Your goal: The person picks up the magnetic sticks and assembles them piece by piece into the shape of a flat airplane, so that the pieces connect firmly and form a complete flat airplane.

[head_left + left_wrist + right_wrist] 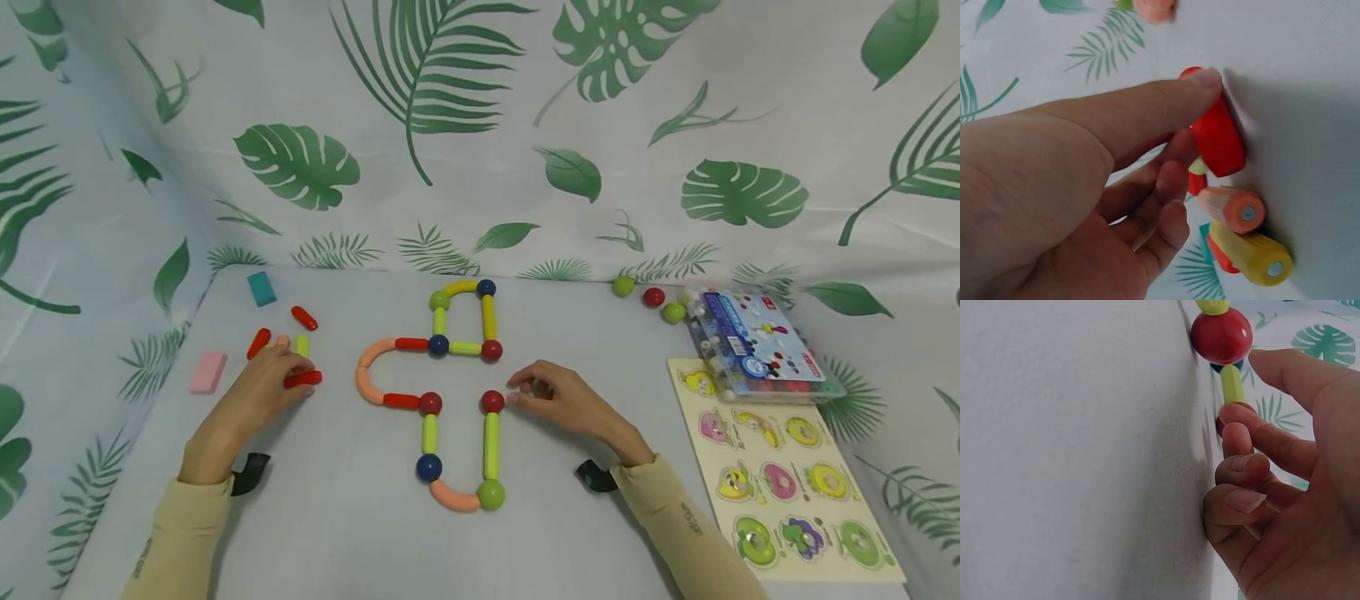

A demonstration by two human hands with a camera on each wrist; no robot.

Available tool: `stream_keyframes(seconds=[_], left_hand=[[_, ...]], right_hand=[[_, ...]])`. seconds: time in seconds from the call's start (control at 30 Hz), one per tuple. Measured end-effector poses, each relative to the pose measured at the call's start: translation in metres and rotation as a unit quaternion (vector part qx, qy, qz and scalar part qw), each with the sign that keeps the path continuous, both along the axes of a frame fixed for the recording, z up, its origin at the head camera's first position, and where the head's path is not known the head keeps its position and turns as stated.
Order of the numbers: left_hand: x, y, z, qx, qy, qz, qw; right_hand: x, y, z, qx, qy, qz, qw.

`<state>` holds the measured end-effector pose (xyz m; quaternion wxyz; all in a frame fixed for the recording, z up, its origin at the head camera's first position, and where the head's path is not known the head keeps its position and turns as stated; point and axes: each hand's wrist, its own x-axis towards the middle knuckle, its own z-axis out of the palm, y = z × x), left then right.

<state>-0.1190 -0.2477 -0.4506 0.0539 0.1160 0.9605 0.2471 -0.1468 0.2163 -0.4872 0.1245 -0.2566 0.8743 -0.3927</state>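
My left hand [258, 392] pinches a short red magnetic rod [303, 378] between thumb and finger; the left wrist view shows this rod [1219, 140] near the tabletop. Loose rods lie by that hand, among them a peach rod [1235, 208] and a yellow rod [1254, 256] with metal discs in their ends. In the middle, rods and balls form an outline with a curved peach side [366, 375]. My right hand [562, 402] is beside a red ball [492, 402] atop a lime rod [491, 446], fingers loosely bent and holding nothing. A gap separates this ball from the red ball [492, 350] above.
A pink block [207, 372] and a teal block [262, 288] lie at left. Two green balls and a red ball [653, 297] sit at the back right, near a clear plastic box [765, 342] of pieces. The box overlaps a fruit picture board [787, 500].
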Motion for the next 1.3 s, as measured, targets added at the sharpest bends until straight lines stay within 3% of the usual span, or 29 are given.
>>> stream_keyframes(seconds=[0.17, 0.3, 0.43, 0.63, 0.73, 0.87, 1.03, 1.3], left_hand=[[-0.002, -0.002, -0.002, -0.008, 0.01, 0.0, 0.9999], [-0.003, 0.014, 0.003, -0.01, 0.041, -0.02, 0.9989], [-0.007, 0.052, 0.009, -0.002, 0.071, -0.062, 0.9956], [-0.013, 0.117, 0.018, 0.021, 0.083, -0.143, 0.986], [-0.017, 0.144, 0.016, 0.02, 0.079, -0.188, 0.9788], [-0.018, 0.168, 0.011, 0.015, 0.058, -0.22, 0.9736], [-0.018, 0.183, 0.003, -0.004, 0.038, -0.237, 0.9709], [-0.017, 0.186, -0.006, -0.022, 0.048, -0.241, 0.9692]], right_hand=[[0.0, -0.002, 0.0, 0.005, -0.002, 0.003, 1.0], [0.001, -0.002, 0.001, 0.01, -0.002, 0.003, 1.0], [0.002, 0.0, 0.003, 0.012, -0.005, 0.0, 1.0], [0.004, -0.001, 0.0, 0.005, -0.018, -0.002, 1.0], [0.004, -0.005, 0.001, 0.006, -0.018, 0.0, 1.0], [0.004, -0.009, 0.002, 0.009, -0.007, 0.004, 1.0], [0.004, -0.012, 0.001, 0.01, 0.0, 0.006, 1.0], [0.007, -0.017, 0.0, 0.006, -0.004, 0.014, 1.0]])
